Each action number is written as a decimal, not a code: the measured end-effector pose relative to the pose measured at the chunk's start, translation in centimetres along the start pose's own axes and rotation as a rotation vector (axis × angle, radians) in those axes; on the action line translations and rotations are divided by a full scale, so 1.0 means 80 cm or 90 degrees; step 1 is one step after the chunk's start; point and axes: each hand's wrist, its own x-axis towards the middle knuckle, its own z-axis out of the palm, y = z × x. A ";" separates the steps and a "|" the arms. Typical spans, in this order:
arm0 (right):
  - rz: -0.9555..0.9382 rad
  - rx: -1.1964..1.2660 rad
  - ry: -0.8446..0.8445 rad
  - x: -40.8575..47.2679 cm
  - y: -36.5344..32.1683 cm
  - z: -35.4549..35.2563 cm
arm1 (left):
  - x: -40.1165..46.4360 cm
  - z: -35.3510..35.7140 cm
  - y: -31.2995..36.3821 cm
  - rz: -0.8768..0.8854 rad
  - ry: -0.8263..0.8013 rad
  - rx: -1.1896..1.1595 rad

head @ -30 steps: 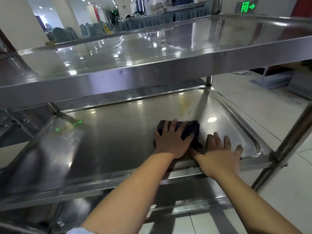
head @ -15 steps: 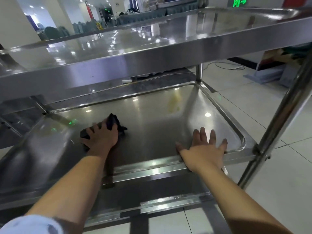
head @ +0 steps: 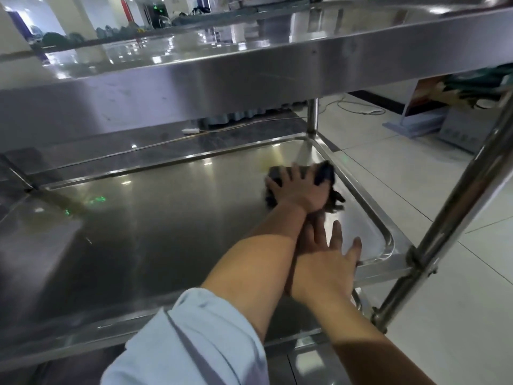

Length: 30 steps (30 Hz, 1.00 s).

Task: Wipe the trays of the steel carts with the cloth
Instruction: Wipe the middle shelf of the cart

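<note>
Now the left hand point(head: 301, 188) is pressing the dark cloth point(head: 324, 173) into the far right corner of the middle tray point(head: 155, 218), having swept across from the tray's left side where it was half a second ago. Its fingers are spreading wide and flat over the crumpled fabric, whose frayed edges are poking out beside the wrist. The left forearm is now crossing above the right hand point(head: 327, 262), which is resting palm down, fingers splayed, still near the tray's near right edge. The tray is shining as smooth brushed steel with a rounded raised rim, reflecting ceiling lights and green glints. A pale blue sleeve point(head: 191, 340) is bunching at the left elbow. The top tray point(head: 249, 70) is gleaming overhead, and a round steel post point(head: 455, 218) is rising at the right above a white tiled floor point(head: 433, 173).
</note>
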 end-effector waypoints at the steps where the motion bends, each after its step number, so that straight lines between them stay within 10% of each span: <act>1: -0.003 -0.002 0.000 -0.001 0.000 0.000 | -0.001 0.004 0.013 0.054 -0.019 0.009; 12: 0.021 0.052 0.031 0.003 -0.009 -0.001 | 0.011 -0.006 -0.014 0.162 -0.017 0.039; 23: 0.027 0.083 0.037 -0.004 -0.008 -0.005 | -0.042 -0.057 -0.353 -0.230 0.108 0.057; 30: 0.015 0.134 0.116 -0.009 -0.015 0.003 | -0.058 -0.061 -0.326 -0.413 0.090 -0.021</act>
